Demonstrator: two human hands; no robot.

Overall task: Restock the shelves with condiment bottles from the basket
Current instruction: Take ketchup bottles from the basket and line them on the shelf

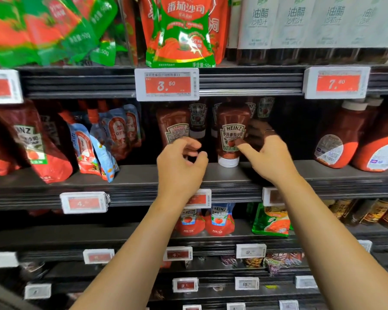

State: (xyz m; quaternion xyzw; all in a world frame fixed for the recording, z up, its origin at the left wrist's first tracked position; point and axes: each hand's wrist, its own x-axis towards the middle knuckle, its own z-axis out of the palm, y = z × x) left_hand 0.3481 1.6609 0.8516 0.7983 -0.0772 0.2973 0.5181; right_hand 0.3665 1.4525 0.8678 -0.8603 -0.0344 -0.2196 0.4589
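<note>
An upside-down Heinz ketchup bottle (232, 133) with a white cap stands on the middle shelf (132, 175). My right hand (264, 153) holds it from the right, thumb on the label and fingers curled round its side in shadow. My left hand (182, 162) hovers just left of it with loosely curled fingers and holds nothing. It is in front of a second ketchup bottle (173, 126) and a darker Heinz bottle (197, 117) behind. More Heinz bottles stand further back. The basket is not in view.
Ketchup pouches (112, 135) and a big Heinz pouch (31, 142) lean at the left of the same shelf. Large red bottles (341, 135) stand at the right, with a dark gap between them and my right hand. Price tags (167, 85) line the shelf edges. Shelves above and below hold more packs.
</note>
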